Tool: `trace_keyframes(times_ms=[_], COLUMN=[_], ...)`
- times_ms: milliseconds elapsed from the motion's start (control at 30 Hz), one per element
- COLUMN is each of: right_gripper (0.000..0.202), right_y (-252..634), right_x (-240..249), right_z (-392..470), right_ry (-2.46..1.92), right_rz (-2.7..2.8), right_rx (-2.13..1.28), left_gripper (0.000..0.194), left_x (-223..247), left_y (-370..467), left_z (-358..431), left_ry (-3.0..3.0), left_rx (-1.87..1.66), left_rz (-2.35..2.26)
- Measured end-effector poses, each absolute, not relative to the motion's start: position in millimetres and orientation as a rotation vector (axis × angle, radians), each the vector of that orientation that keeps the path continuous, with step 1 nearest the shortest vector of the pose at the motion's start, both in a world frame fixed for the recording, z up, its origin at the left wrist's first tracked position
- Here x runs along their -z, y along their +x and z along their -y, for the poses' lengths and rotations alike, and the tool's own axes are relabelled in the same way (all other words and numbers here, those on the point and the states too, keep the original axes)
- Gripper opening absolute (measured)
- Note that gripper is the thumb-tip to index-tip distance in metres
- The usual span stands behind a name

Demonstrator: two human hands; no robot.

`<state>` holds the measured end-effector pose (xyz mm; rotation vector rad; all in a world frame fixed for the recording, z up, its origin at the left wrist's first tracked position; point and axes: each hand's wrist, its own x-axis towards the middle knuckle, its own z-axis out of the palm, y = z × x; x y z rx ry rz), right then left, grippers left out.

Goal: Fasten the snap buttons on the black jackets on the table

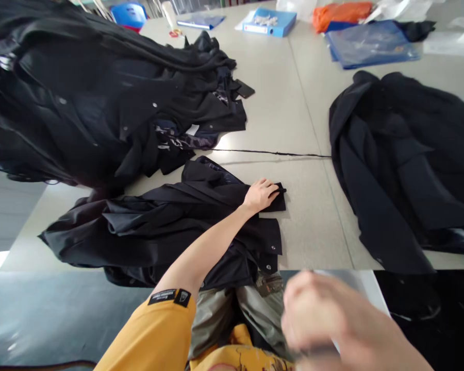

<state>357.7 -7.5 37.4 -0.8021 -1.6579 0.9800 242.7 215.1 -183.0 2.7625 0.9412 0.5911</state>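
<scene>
A black jacket (158, 221) lies rumpled along the table's near edge, with metal snaps showing on its right-hand end. My left hand (261, 195) reaches across it, fingers curled around fabric at its upper right end. A small flap of dark cloth pokes out past the fingertips. Lower right, in front of the table edge, my right hand (313, 309) is smeared by motion. It looks curled like a fist; a greyish blur shows beneath it, and what it holds, if anything, cannot be made out.
A big heap of black garments (93, 93) fills the table's left side. Another black jacket (406, 165) lies on the right, overhanging the near edge. Farther back are a blue binder (272, 23), an orange bag (340, 16), blue plastic folders (371, 44) and scissors (176, 33). A dark gap (270, 152) crosses the tabletop.
</scene>
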Motion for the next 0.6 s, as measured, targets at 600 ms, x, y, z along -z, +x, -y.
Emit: trace_keyframes(times_ms=[600], right_gripper=[0.041], right_y=[378], right_x=[149], right_z=[-83], right_ry=[-1.621], right_rz=[2.039], right_rx=[-0.357], left_gripper=[0.019], left_x=[177], left_y=[247], left_z=[-231], left_ry=[2.516], left_rx=[-0.625], left_rz=[-1.056])
